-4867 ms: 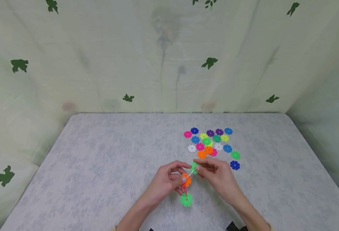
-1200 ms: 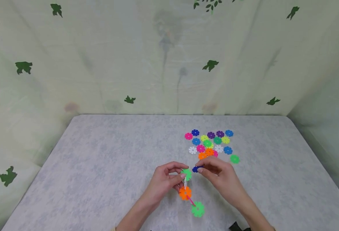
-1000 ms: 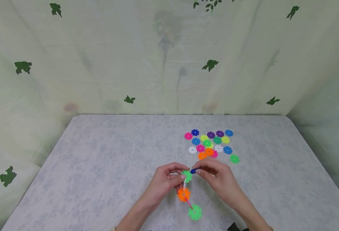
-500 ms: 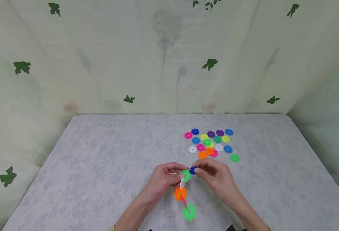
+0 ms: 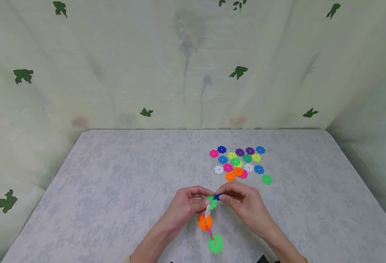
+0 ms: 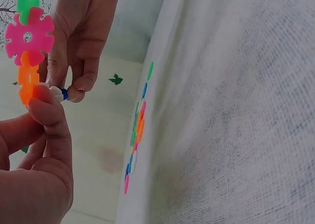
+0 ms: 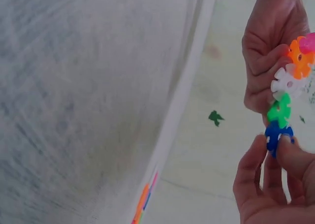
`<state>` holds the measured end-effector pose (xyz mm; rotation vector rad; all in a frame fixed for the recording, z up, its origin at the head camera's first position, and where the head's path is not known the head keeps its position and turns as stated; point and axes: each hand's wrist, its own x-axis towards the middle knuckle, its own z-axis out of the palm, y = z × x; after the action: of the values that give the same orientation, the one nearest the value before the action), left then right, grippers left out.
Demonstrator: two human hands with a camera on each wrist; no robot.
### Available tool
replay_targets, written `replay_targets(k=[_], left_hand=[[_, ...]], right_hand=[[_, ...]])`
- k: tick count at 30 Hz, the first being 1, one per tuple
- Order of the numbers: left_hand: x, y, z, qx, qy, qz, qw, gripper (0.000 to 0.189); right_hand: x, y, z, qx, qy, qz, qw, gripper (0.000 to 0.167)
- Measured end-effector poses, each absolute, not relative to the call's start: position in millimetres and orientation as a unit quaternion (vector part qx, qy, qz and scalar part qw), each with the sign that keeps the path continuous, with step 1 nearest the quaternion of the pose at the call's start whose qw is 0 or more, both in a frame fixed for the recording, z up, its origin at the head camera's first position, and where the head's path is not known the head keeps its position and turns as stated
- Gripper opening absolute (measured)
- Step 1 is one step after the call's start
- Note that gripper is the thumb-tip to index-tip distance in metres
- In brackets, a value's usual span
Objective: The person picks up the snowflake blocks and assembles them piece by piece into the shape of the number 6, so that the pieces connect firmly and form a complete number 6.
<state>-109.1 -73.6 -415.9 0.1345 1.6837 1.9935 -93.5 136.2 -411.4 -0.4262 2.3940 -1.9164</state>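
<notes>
A chain of notched interlocking plastic discs hangs from my left hand, which pinches its upper green disc. Below that come a white disc, an orange disc, a pink disc seen edge-on, and a lower green disc. Between thumb and fingers my right hand holds a dark blue disc against the upper green disc's edge. Both right wrist and head views show blue and green touching; how deep their notches engage, I cannot tell. Fingers partly cover both discs.
Several loose discs lie in a group on the grey table beyond my hands, among them an orange disc and a white disc. A single green disc lies to their right. A pale curtain stands behind the table.
My right hand has let go of the upper green disc, picked up the dark blue disc from the table and brought it left against the green one. My left hand's hold moved from orange to green.
</notes>
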Motion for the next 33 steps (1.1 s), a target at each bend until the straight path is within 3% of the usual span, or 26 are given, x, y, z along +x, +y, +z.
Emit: replay_targets(k=[7, 17, 33], left_hand=[[-107.6, -73.4, -416.5, 0.059, 0.622, 0.736, 0.26, 0.023], [-106.9, -71.1, -412.1, 0.069, 0.635, 0.735, 0.229, 0.03], [-110.1, -74.5, -413.3, 0.034, 0.634, 0.743, 0.211, 0.028]], right_hand=[[-93.8, 136.9, -413.5, -0.145, 0.761, -0.631, 0.036, 0.014], [-101.8, 147.7, -410.3, -0.092, 0.762, -0.638, 0.054, 0.029], [-133.6, 251.8, -416.3, -0.11, 0.905, -0.402, 0.083, 0.032]])
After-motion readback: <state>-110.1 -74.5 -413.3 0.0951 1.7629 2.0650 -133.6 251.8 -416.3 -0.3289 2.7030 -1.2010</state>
